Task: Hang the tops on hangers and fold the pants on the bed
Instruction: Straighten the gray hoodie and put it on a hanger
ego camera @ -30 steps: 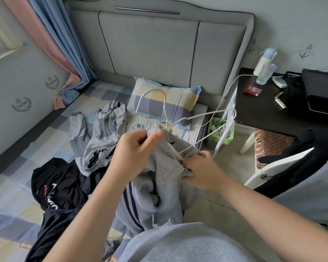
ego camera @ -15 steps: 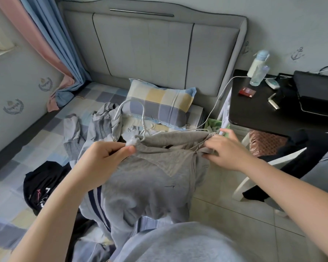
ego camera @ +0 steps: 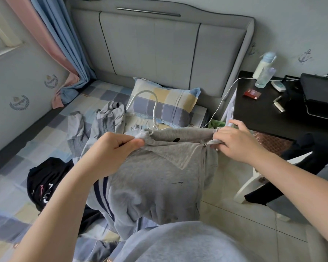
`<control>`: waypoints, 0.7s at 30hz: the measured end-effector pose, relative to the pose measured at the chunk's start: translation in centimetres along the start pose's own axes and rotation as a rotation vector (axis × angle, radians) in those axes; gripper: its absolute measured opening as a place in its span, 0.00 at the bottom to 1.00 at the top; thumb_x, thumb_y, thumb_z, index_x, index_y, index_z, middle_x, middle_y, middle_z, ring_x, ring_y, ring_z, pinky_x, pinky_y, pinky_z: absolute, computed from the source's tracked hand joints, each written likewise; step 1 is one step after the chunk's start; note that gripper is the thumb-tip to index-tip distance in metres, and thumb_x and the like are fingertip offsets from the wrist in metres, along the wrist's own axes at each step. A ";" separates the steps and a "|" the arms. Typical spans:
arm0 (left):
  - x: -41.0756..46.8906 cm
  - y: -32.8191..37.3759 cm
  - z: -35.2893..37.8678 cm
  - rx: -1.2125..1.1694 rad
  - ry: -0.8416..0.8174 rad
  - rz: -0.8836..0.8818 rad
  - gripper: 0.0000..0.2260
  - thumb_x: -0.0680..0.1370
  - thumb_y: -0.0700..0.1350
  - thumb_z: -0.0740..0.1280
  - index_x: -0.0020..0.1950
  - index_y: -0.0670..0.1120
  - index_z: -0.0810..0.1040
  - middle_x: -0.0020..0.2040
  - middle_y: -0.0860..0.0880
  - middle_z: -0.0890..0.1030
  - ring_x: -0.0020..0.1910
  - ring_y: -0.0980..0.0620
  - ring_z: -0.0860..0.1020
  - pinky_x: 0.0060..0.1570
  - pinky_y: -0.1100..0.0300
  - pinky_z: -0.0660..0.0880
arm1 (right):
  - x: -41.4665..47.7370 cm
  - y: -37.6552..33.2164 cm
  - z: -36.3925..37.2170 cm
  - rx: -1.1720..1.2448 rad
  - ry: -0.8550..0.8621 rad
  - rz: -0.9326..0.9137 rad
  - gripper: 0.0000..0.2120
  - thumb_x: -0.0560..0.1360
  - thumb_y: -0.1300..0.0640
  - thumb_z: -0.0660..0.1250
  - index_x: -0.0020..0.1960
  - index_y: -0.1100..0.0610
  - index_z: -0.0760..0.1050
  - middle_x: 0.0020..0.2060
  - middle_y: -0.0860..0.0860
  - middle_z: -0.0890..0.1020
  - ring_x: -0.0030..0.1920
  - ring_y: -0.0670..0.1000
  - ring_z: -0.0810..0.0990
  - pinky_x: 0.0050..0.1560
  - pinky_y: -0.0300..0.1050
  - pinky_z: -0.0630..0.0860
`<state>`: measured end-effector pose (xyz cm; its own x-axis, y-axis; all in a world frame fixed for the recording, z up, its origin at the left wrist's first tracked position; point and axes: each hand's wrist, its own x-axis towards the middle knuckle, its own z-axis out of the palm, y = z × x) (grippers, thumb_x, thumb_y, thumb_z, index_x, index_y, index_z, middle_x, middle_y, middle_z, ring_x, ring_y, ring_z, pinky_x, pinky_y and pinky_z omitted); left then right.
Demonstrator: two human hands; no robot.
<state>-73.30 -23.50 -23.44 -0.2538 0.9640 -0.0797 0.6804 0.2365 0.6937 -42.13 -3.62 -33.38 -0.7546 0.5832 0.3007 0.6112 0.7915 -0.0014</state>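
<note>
Grey zip top (ego camera: 159, 176) is held up over the bed (ego camera: 45, 133) edge, white hanger (ego camera: 154, 110) inside the neck, hook up. Left hand (ego camera: 114, 148) grip pinches the collar by the hook; right hand (ego camera: 235, 142) grip pinches the far shoulder. Suggest seating both shoulders squarely and keeping the hanger level, or it slides off.

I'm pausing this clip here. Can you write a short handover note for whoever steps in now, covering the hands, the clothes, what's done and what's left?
Left hand: pinches the grey top at one shoulder, next to the hanger's stem.
Right hand: grips the other shoulder.
Hanger: white, inside the top, hook sticking out at the collar.
Done: the top looks nearly seated on the hanger, but it is not hung up anywhere.
Left: grey clothes and a black garment lie crumpled on the bed. I cannot tell which are tops and which are pants.
</note>
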 end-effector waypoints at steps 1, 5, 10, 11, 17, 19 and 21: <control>-0.1 0.1 -0.1 -0.027 0.015 0.012 0.27 0.78 0.58 0.65 0.44 0.31 0.77 0.26 0.49 0.61 0.23 0.54 0.57 0.23 0.67 0.55 | 0.1 0.1 -0.1 0.008 0.034 -0.005 0.10 0.72 0.49 0.58 0.37 0.52 0.74 0.36 0.45 0.80 0.44 0.51 0.81 0.67 0.54 0.61; -0.4 -0.1 -1.2 -0.089 0.027 0.033 0.30 0.74 0.61 0.64 0.42 0.31 0.75 0.26 0.50 0.60 0.25 0.54 0.57 0.24 0.65 0.55 | 0.4 0.7 -0.8 0.014 0.151 -0.045 0.11 0.73 0.49 0.70 0.36 0.52 0.74 0.36 0.45 0.80 0.45 0.49 0.79 0.60 0.54 0.68; 0.6 0.3 -2.0 0.043 -0.069 -0.007 0.27 0.75 0.63 0.63 0.36 0.37 0.73 0.26 0.50 0.60 0.25 0.51 0.58 0.26 0.61 0.55 | 1.0 1.2 -0.9 0.024 0.157 -0.058 0.09 0.72 0.51 0.70 0.37 0.54 0.75 0.37 0.46 0.80 0.45 0.51 0.81 0.61 0.53 0.65; 0.8 0.4 -2.0 0.061 -0.075 -0.008 0.27 0.76 0.62 0.64 0.35 0.37 0.70 0.26 0.50 0.60 0.26 0.51 0.58 0.26 0.60 0.56 | 1.1 1.2 -1.1 0.032 0.156 -0.058 0.08 0.72 0.53 0.67 0.37 0.54 0.75 0.36 0.46 0.79 0.44 0.52 0.81 0.61 0.52 0.65; 1.4 0.3 -2.0 0.101 -0.117 -0.051 0.29 0.78 0.62 0.64 0.42 0.33 0.73 0.29 0.47 0.61 0.28 0.48 0.59 0.29 0.58 0.57 | 1.1 1.5 -1.2 -0.019 0.102 -0.101 0.03 0.69 0.60 0.68 0.38 0.54 0.75 0.37 0.47 0.80 0.43 0.53 0.81 0.61 0.52 0.65; 1.7 -0.2 -2.3 0.093 -0.135 -0.034 0.33 0.76 0.67 0.63 0.47 0.34 0.77 0.31 0.46 0.63 0.30 0.48 0.61 0.32 0.57 0.59 | 1.1 1.6 -1.4 -0.027 0.096 -0.117 0.02 0.70 0.59 0.68 0.39 0.54 0.76 0.39 0.47 0.81 0.45 0.52 0.82 0.61 0.53 0.66; 1.9 -0.8 -2.9 0.034 -0.162 0.031 0.41 0.70 0.75 0.62 0.48 0.34 0.78 0.32 0.47 0.68 0.31 0.49 0.63 0.34 0.54 0.62 | 1.2 1.5 -1.7 -0.061 0.120 -0.143 0.03 0.72 0.57 0.69 0.40 0.54 0.78 0.39 0.47 0.82 0.48 0.52 0.82 0.60 0.55 0.67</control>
<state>-76.30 -22.24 -22.12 -0.1201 0.9772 -0.1753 0.7093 0.2080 0.6735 -41.67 -2.05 -31.38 -0.8030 0.4369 0.4053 0.5159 0.8500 0.1060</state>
